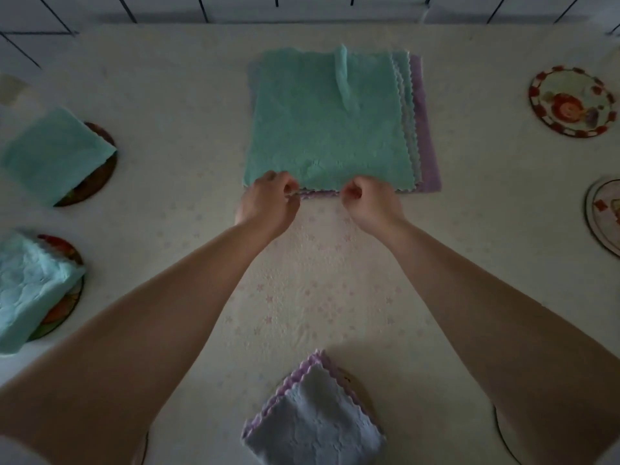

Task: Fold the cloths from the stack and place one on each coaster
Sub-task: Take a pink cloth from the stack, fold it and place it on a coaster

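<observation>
A stack of flat cloths (pixel 330 119) lies at the middle of the table, a teal one on top and a purple one showing at its right side. My left hand (pixel 268 204) and my right hand (pixel 370 201) both pinch the near edge of the top teal cloth. A folded teal cloth (pixel 53 154) covers most of a dark coaster (pixel 100 176) at the left. Below it a folded pale-blue cloth (pixel 30 286) lies on a second coaster (pixel 67 310). A folded lilac cloth (pixel 313 424) sits on a coaster at the near middle. Two bare patterned coasters (pixel 572 100) (pixel 604 216) lie at the right.
The table wears a cream cloth (pixel 469 182) with small pink flowers. A white tiled wall (pixel 302 8) runs along the far side. Another round coaster edge (pixel 503 437) shows under my right forearm at the near right.
</observation>
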